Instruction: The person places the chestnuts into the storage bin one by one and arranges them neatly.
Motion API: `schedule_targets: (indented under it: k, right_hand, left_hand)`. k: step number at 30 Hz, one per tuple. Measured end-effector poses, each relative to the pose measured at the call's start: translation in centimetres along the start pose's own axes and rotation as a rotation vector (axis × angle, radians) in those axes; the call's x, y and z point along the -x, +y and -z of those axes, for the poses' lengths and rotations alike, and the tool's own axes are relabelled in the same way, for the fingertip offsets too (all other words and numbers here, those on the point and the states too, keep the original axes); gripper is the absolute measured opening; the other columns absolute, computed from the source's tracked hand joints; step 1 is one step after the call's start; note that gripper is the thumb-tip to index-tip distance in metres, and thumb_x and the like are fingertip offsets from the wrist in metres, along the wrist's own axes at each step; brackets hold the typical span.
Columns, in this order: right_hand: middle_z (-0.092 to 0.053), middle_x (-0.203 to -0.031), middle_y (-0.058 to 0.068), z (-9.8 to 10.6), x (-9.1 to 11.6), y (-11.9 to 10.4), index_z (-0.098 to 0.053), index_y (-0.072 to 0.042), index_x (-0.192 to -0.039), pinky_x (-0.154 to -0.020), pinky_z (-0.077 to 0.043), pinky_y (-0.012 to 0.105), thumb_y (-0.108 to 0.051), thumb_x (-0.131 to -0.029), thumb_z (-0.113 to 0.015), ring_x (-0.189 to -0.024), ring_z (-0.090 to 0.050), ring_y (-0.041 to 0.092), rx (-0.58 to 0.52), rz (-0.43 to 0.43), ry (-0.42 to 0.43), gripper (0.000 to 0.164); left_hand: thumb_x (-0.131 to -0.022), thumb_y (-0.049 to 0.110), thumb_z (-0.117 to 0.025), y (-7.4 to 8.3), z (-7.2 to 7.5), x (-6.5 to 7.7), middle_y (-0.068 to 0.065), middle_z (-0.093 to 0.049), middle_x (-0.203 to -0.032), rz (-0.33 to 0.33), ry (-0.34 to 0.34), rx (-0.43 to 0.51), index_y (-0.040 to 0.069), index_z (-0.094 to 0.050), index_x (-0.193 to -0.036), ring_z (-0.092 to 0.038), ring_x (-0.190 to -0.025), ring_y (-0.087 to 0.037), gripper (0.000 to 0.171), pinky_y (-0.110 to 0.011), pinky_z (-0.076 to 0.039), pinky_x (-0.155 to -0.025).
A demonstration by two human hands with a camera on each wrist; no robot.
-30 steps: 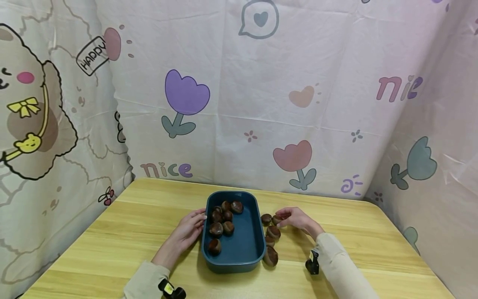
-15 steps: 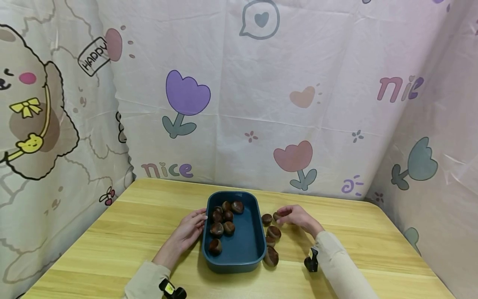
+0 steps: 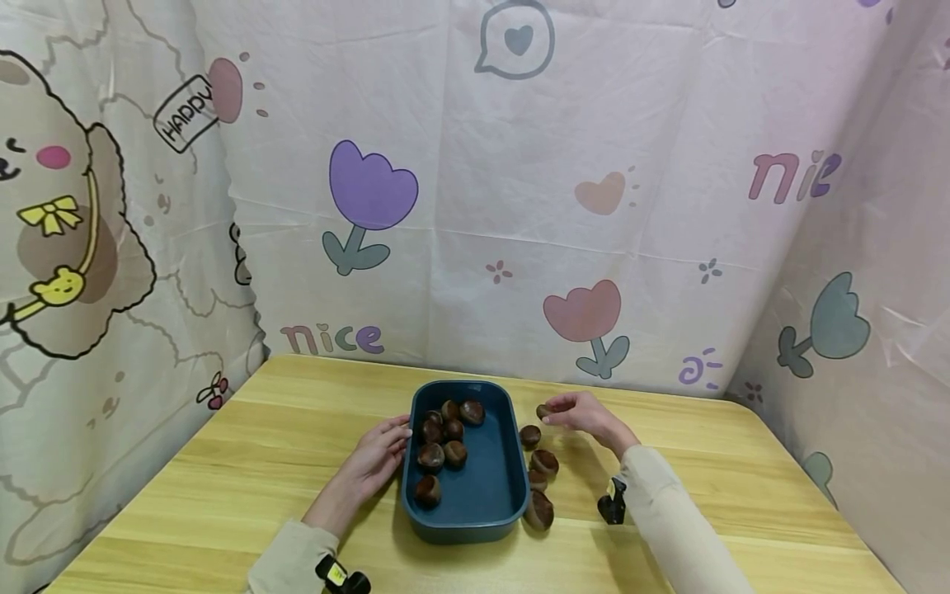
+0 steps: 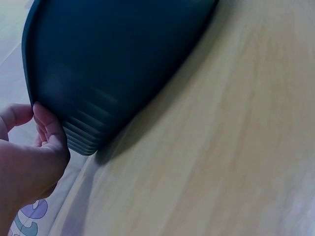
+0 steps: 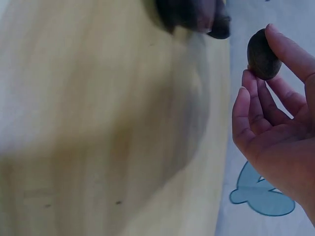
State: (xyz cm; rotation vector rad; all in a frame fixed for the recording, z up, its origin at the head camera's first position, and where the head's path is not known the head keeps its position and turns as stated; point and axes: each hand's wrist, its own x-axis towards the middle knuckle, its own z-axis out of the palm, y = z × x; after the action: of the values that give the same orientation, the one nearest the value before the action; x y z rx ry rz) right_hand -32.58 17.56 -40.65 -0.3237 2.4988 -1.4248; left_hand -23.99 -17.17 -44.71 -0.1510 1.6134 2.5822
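Observation:
In the head view, a dark blue rectangular box (image 3: 486,478) with rounded corners holds several brown chestnuts (image 3: 431,455), mostly along its left side. My left hand (image 3: 374,458) holds the box at its left rim; the left wrist view shows thumb and finger meeting at that edge, against the box wall (image 4: 113,59). Beyond the box's right side, my right hand (image 3: 585,417) pinches a chestnut (image 5: 263,55) between thumb and fingertips, raised off the table. Several loose chestnuts (image 3: 544,463) lie in a rough line beside the box's right wall, close to the right hand.
The box stands on a light wooden table (image 3: 297,412). A printed cloth (image 3: 482,206) hangs behind the table and along both sides. A small black camera (image 3: 613,501) sits at the right wrist, another (image 3: 343,575) at the left.
My right hand has lifted a chestnut from the loose group and moved slightly up and to the left with it. The left hand and the box stay in place.

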Motion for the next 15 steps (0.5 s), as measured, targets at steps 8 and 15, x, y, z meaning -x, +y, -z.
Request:
schedule_targets:
  k: [8,15]
  right_hand:
    - [-0.063,-0.108,0.012,-0.3,-0.7,-1.9,-0.061,0.005,-0.118,-0.089,-0.049,0.043,-0.015,-0.084,-0.075,-0.097,-0.06,0.023,0.023,0.012,0.012,0.042]
    - [-0.062,-0.111,0.013,-0.8,-1.4,-3.8,-0.061,0.004,-0.121,-0.091,-0.048,0.044,-0.015,-0.085,-0.074,-0.101,-0.06,0.026,0.033,0.052,-0.012,0.042]
  left_hand:
    - [-0.093,-0.005,-0.044,-0.1,0.0,-0.1,-0.005,-0.056,-0.096,-0.002,0.0,0.008,-0.011,-0.036,-0.133,-0.053,-0.083,-0.011,0.041,-0.023,-0.045,-0.075]
    - [-0.094,-0.004,-0.044,-0.1,0.0,-0.1,-0.005,-0.055,-0.097,-0.003,-0.005,0.002,-0.011,-0.034,-0.134,-0.053,-0.083,-0.012,0.043,-0.023,-0.045,-0.075]
